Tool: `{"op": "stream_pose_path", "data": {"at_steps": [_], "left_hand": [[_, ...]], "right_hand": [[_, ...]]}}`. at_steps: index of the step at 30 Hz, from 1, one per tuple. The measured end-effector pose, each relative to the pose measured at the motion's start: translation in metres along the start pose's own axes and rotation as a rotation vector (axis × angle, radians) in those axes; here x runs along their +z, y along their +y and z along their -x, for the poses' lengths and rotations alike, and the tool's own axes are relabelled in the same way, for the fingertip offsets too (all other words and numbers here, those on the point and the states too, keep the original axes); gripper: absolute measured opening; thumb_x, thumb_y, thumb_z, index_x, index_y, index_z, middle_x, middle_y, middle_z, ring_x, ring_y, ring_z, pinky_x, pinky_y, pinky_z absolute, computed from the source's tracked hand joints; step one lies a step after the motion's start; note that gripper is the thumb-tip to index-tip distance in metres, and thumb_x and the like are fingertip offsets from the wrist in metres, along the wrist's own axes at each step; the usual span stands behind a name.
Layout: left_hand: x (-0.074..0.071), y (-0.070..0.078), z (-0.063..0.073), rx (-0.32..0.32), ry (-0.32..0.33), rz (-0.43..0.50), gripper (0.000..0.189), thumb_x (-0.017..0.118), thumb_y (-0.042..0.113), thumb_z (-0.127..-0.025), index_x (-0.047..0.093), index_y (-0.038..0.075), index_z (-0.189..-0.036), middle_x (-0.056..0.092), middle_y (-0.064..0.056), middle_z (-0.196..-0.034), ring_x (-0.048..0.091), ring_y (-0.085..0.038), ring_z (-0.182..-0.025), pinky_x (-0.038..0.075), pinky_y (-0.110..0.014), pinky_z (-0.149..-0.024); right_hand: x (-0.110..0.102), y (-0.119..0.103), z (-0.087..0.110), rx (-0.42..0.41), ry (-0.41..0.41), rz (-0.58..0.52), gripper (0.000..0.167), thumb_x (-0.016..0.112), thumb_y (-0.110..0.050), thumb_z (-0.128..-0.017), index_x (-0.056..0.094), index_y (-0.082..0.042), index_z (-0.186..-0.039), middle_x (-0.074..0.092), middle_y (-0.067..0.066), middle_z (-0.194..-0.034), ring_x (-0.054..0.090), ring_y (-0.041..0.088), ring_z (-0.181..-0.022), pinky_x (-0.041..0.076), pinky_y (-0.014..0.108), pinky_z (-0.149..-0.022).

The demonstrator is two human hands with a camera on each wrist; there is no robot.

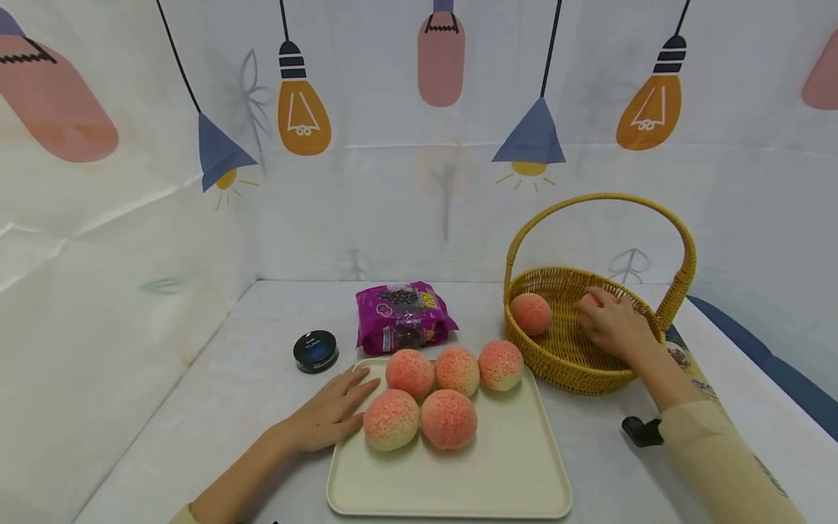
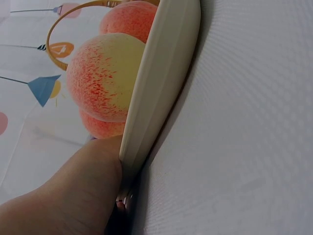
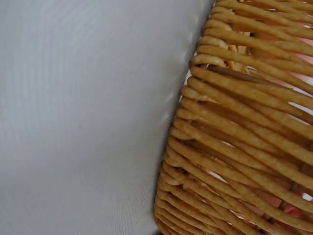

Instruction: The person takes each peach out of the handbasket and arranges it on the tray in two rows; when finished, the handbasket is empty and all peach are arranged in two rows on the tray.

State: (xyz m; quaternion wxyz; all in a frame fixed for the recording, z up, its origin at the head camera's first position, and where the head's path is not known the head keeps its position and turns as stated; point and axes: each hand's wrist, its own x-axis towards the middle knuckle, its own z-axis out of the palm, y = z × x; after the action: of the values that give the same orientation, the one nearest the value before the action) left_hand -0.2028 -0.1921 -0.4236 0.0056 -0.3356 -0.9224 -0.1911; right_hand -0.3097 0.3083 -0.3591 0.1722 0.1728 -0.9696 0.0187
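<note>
My right hand (image 1: 614, 324) reaches over the near rim of a wicker basket (image 1: 569, 378) and grips a peach, of which only a red patch shows past the fingers. Another peach (image 1: 532, 314) lies inside at the basket's left. With fingers spread, my left hand (image 1: 327, 411) rests on the left edge of a cream tray (image 1: 511, 480). Several pink and yellow peaches (image 1: 449, 420) sit on that tray, the nearest one close to my left fingertips. In the left wrist view, the thumb side of this hand touches the tray's rim (image 2: 156, 93). Woven basket wall fills much of the right wrist view.
Behind the tray lies a purple snack bag (image 1: 402, 318). A round black case (image 1: 316, 351) stands left of it. Under my right forearm is a small black object (image 1: 641, 431), and a printed packet (image 1: 681, 356) lies partly hidden beside the basket. A patterned curtain hangs behind.
</note>
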Motion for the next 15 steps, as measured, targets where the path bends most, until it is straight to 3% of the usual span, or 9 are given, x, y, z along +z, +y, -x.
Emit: {"op": "stream_pose_path", "data": {"at_steps": [8,15], "left_hand": [[0.0004,-0.0001,-0.0010,0.001,0.006,-0.008,0.053,0.044,0.032,-0.094,0.035,0.008,-0.141,0.025,-0.021,-0.145,0.018,-0.042,-0.133,0.019,-0.058,-0.103],[-0.0005,0.0009,-0.0010,-0.001,0.009,-0.012,0.054,0.046,0.029,-0.094,0.035,0.007,-0.141,0.025,-0.022,-0.145,0.018,-0.043,-0.133,0.019,-0.058,-0.103]], "right_hand": [[-0.0031,-0.0028,0.0067,-0.055,0.102,-0.029,0.029,0.059,-0.012,-0.085,0.051,-0.016,-0.113,0.039,0.023,-0.126,0.042,0.060,-0.089,0.043,0.064,-0.056],[-0.0050,-0.0103,0.0096,-0.161,0.275,-0.049,0.041,0.070,-0.011,-0.076,0.053,-0.013,-0.113,0.041,0.024,-0.124,0.046,0.056,-0.097,0.042,0.065,-0.064]]}}
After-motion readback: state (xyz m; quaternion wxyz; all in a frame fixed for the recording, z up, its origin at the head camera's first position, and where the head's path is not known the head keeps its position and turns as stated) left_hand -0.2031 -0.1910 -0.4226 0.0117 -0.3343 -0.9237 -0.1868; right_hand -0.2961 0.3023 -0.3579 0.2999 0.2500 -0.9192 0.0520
